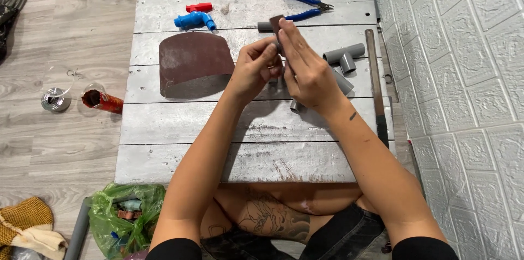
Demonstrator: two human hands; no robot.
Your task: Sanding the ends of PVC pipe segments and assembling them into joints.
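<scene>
My left hand (255, 66) and my right hand (305, 69) meet above the middle of a whitewashed wooden table (180, 123). Both pinch a small dark brown strip of sandpaper (275, 24) that sticks up between the fingertips. A short grey pipe piece (297, 107) shows under my right hand; whether a finger touches it I cannot tell. A large brown sandpaper sheet (194, 63) lies flat to the left of my left hand.
A grey tee fitting (345, 57), blue-handled pliers (305, 7), a blue plastic tap (194, 19) and a red part (199, 6) lie at the table's far side. A long flat file (375, 82) lies along the right edge by a white wall. A green bag (123, 216) sits on the floor.
</scene>
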